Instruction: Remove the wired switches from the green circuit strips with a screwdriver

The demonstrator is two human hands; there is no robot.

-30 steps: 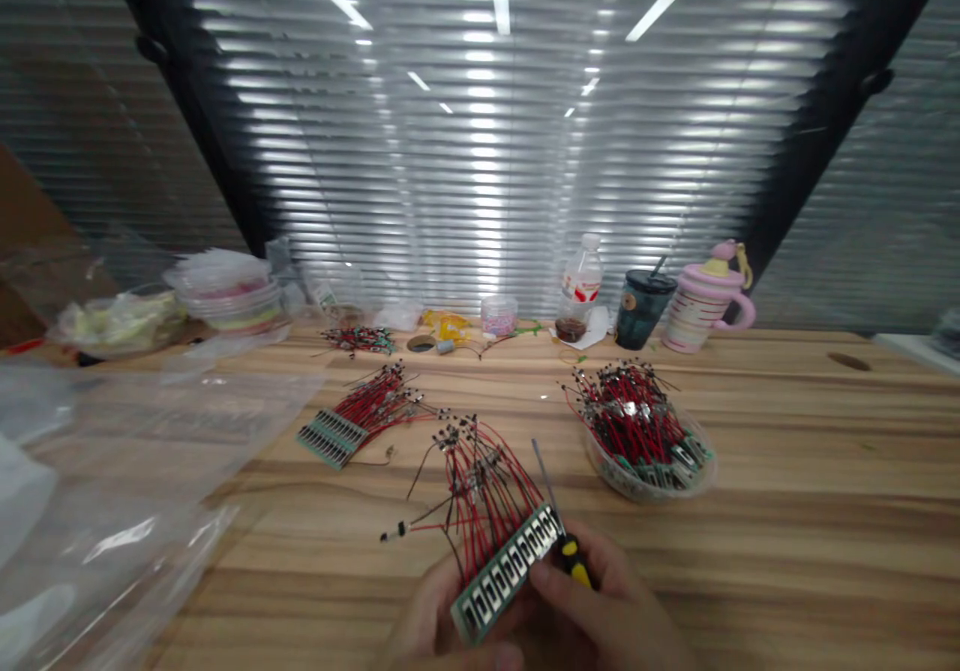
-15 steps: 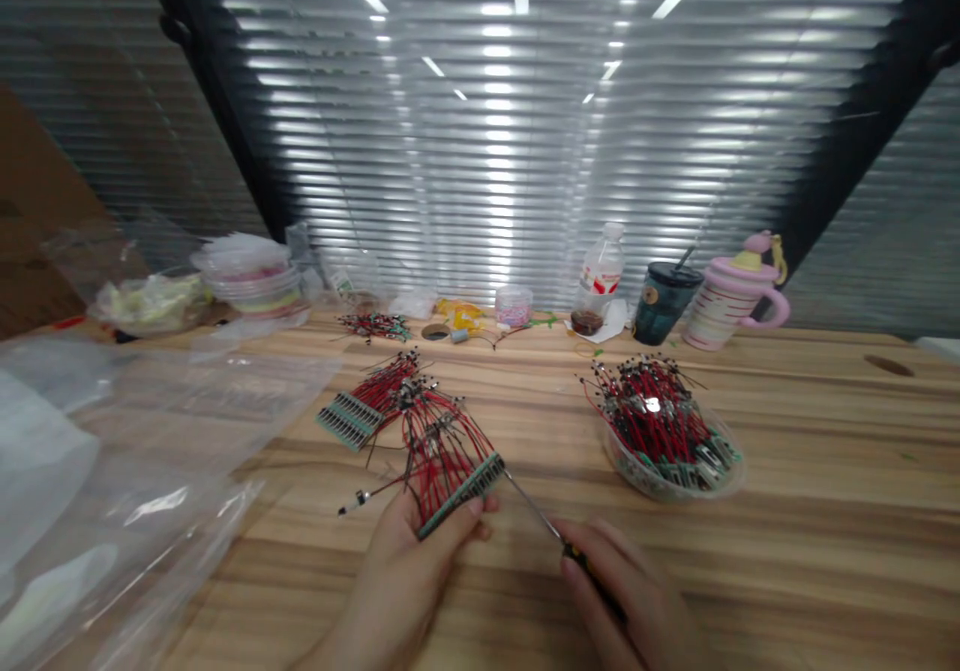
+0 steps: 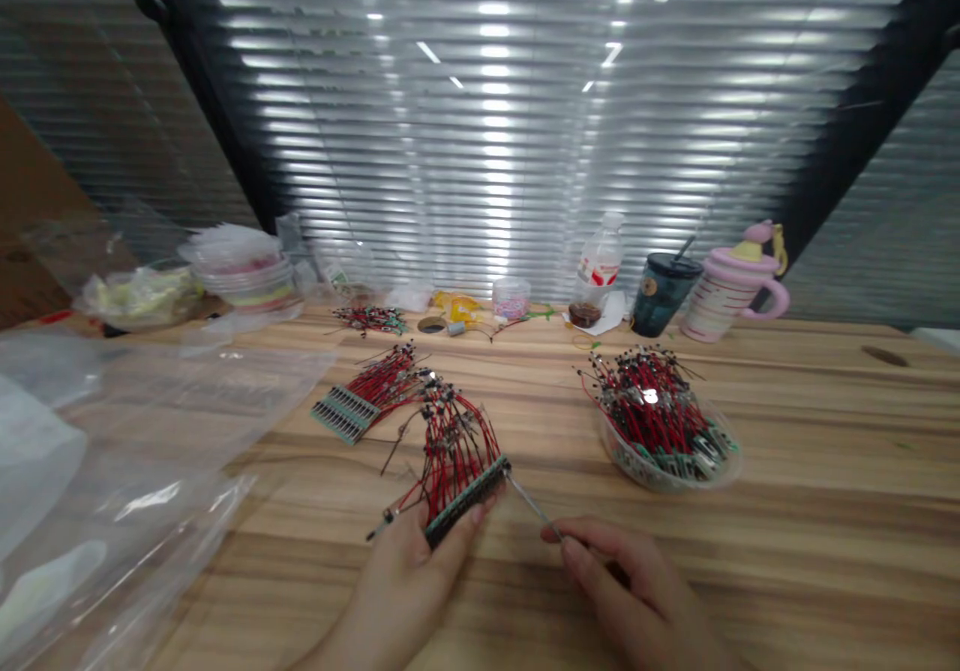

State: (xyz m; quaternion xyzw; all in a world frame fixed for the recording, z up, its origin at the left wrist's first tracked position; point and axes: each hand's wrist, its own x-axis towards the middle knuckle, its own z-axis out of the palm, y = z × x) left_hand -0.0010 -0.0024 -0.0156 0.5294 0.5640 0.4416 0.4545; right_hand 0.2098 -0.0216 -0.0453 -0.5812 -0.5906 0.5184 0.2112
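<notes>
My left hand (image 3: 420, 571) is closed around a strip of small circuit boards (image 3: 466, 499), tilted up to the right. Red and black wires (image 3: 454, 441) with small black parts at their ends fan out from its far side. In my right hand (image 3: 622, 571) is a thin screwdriver (image 3: 532, 504), its handle mostly hidden by the fingers. The tip meets the strip's upper right end, or lies very close to it. Behind my left hand, another wired board panel (image 3: 345, 414) lies flat on the table.
To the right stands a clear plastic bowl (image 3: 667, 476) full of wired boards. Clear plastic sheeting (image 3: 187, 421) covers the table's left side. Along the back are a loose wire pile (image 3: 371, 320), a bottle (image 3: 600, 271), a dark tumbler (image 3: 660, 296) and a pink cup (image 3: 720, 296).
My left hand has turned the strip slightly, so more of its dark edge shows. My right fingers have shifted on the screwdriver, hiding its handle. The whole view has moved a little.
</notes>
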